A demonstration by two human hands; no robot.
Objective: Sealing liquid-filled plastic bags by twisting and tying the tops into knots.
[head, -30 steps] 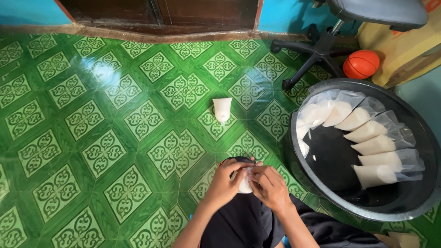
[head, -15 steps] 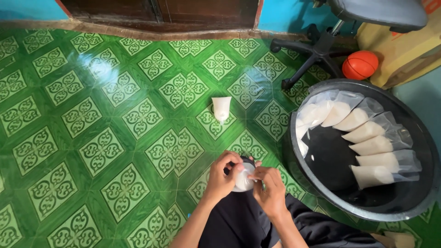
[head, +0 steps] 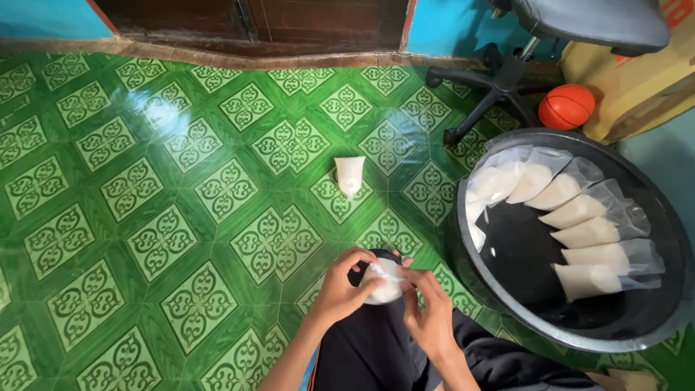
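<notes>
White filled pouches [head: 579, 217] in black basin [head: 507, 318]; cardboard box [head: 637, 80] behind

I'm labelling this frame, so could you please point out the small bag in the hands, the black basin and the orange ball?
small bag [head: 384, 284], head view, white middle.
black basin [head: 532, 329], head view, near rim.
orange ball [head: 566, 106], head view, centre.

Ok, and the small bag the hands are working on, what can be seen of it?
The small bag is clear plastic filled with a white substance, rounded and plump at its lower end. It is held above the person's dark-clothed knee, near the green patterned floor. The left hand cups its side, and the right hand pinches its top edge. Fingers hide much of it, so whether it is sealed cannot be told.
</notes>
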